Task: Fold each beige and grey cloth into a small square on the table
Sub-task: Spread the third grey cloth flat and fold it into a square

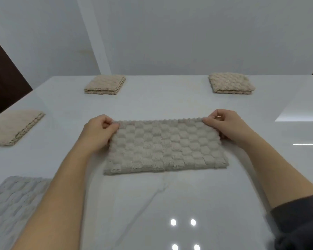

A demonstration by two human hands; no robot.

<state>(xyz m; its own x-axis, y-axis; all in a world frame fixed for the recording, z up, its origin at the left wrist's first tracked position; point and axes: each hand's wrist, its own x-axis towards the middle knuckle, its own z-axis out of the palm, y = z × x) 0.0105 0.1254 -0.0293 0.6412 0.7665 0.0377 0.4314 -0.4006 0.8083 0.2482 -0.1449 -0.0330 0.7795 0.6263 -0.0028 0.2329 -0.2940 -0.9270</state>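
A beige checkered cloth [166, 147] lies folded in half as a wide rectangle in the middle of the white table [170, 101]. My left hand [98, 130] pinches its far left corner, and my right hand [226, 123] pinches its far right corner. Three beige cloths lie folded into small squares: one at the far left [105, 85], one at the far right [231, 83], one at the left edge [14, 127]. A grey cloth [13, 204] lies flat at the near left.
A pale wall rises behind the table's far edge. A dark door stands at the far left [2, 78]. Ceiling lights reflect off the glossy tabletop near me [182, 222].
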